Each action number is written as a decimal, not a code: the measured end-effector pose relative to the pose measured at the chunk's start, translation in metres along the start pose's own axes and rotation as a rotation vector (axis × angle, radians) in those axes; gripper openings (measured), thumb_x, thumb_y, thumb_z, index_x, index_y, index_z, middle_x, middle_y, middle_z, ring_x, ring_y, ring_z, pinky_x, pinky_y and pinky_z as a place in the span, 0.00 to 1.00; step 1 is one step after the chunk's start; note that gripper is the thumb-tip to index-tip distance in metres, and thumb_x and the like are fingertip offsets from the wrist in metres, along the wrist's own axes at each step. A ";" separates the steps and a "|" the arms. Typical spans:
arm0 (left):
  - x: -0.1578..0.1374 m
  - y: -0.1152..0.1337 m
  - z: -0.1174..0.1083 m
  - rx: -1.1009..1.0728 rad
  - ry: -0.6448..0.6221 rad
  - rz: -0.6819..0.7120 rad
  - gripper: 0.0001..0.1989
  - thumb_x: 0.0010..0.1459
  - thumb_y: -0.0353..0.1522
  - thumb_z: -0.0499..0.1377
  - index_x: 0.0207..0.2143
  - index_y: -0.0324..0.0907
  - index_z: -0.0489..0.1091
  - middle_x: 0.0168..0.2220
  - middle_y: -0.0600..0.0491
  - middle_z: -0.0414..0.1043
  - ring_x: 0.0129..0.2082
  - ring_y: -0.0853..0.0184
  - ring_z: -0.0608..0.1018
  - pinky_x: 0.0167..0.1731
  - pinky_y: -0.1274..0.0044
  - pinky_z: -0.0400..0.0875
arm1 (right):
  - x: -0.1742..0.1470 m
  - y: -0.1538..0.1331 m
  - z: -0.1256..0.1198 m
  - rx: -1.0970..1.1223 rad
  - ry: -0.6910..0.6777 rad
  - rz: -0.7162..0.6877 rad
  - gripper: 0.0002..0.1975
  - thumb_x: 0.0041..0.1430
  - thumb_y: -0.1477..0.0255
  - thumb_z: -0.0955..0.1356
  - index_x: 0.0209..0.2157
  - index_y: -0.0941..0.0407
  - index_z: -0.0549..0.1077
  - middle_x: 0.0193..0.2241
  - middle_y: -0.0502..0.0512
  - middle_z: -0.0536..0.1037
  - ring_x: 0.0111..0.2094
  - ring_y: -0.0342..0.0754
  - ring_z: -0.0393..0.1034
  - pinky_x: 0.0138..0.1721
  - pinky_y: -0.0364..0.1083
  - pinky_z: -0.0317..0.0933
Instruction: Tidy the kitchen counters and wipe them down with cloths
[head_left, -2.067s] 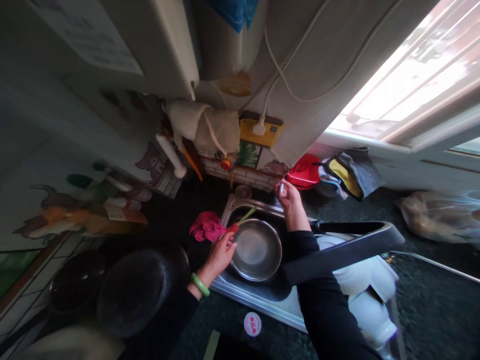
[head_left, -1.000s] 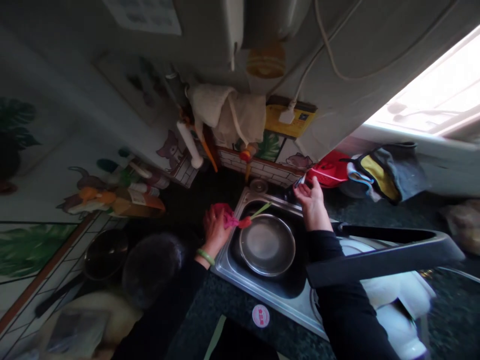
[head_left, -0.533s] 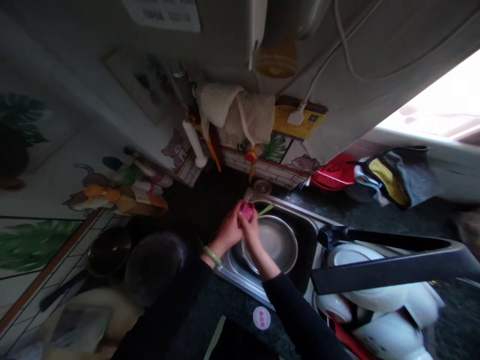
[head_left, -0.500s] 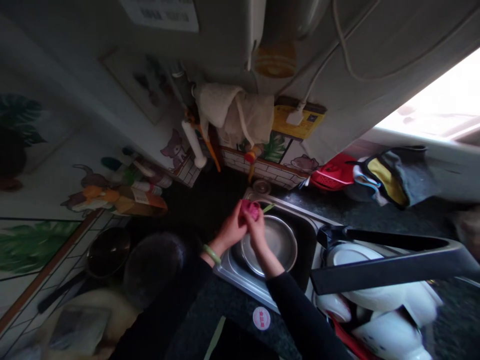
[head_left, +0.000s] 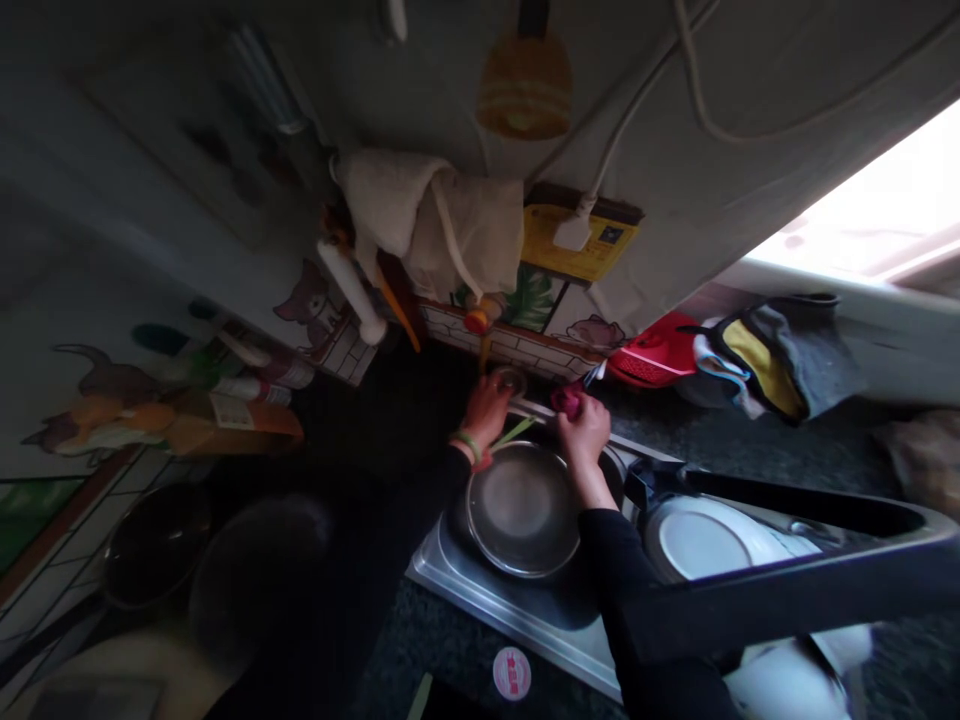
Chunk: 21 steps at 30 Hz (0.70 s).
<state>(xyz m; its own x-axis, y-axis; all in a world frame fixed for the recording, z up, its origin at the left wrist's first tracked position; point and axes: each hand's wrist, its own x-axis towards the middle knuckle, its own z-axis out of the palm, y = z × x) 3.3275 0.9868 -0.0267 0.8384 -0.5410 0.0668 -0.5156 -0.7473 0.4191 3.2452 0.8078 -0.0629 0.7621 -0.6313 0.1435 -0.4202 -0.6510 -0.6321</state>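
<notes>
In the head view, my right hand is closed on a crumpled magenta cloth at the sink's back rim. My left hand is near a small round dish behind the sink, below the tap. Its fingers are dim and partly hidden, so I cannot tell whether they grip anything. A round metal basin sits in the sink, under and between my hands. A thin green strip lies at its far edge.
On the right, a dish rack holds white bowls and plates. Red and grey cloths lie at the back right. Dark pans stand on the left. A towel hangs above the tap.
My hands were together around the magenta cloth and are now apart. The right has carried it rightward to the back rim; the left has let go and moved toward the tap. The view has shifted.
</notes>
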 end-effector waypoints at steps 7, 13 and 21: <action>-0.010 -0.020 -0.020 -0.101 0.039 0.034 0.14 0.62 0.23 0.57 0.45 0.44 0.77 0.51 0.47 0.74 0.53 0.57 0.73 0.54 0.67 0.72 | 0.003 -0.014 0.010 -0.004 -0.055 -0.076 0.18 0.50 0.71 0.67 0.44 0.57 0.75 0.41 0.64 0.77 0.45 0.60 0.67 0.52 0.57 0.61; -0.075 -0.031 -0.052 -0.285 0.183 -0.100 0.14 0.61 0.22 0.54 0.43 0.45 0.74 0.49 0.49 0.74 0.50 0.63 0.78 0.54 0.71 0.73 | 0.008 -0.060 0.035 0.144 -0.152 -0.121 0.14 0.50 0.74 0.68 0.40 0.55 0.78 0.38 0.60 0.80 0.42 0.57 0.70 0.49 0.53 0.63; -0.157 -0.030 -0.081 -0.489 0.380 -0.184 0.04 0.61 0.28 0.56 0.37 0.44 0.69 0.44 0.48 0.72 0.45 0.63 0.77 0.42 0.74 0.76 | 0.028 -0.087 0.026 0.389 -0.508 -0.095 0.08 0.45 0.71 0.75 0.31 0.52 0.78 0.32 0.50 0.82 0.36 0.51 0.73 0.40 0.46 0.65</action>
<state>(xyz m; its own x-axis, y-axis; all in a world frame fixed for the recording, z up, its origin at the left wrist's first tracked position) 3.2254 1.1257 0.0236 0.9557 -0.1793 0.2332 -0.2929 -0.5044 0.8123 3.3162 0.8577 -0.0233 0.9655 -0.2380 -0.1054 -0.2027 -0.4338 -0.8779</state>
